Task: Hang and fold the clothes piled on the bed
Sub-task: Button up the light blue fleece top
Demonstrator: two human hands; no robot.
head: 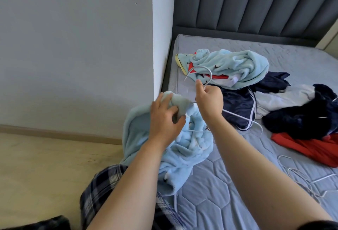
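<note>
Head view, near to far. At the near edge of the mattress (228,184) a leg in plaid trousers (102,184) stands against the bed, so the work is done over its side. The light blue fleece garment (182,153) hangs from there, its lower folds resting on the mattress edge.

The left hand (164,118) grips the garment's bunched top edge, fingers curled round the cloth. The right hand (208,99) pinches the neck of the wire hanger (200,66) just below the hook, which points up. One arm of the hanger disappears under the gripped cloth. The other runs bare to the right, over the navy shorts (237,109). This hold probably serves to draw the fleece over one hanger arm while the other hand steadies the frame.

Spare hangers (322,178) lie on the mattress to the right, apart from the hands. Beyond them the remaining pile spreads across the bed: a red garment (307,145), a dark fleece (301,120), a white piece (283,99) and a second light blue fleece (228,67).

The wall corner (161,46) stands just left of the hands and limits any swing that way. Bare quilted mattress in the foreground offers room for laying out and folding. The padded headboard (256,4) closes the far side.
</note>
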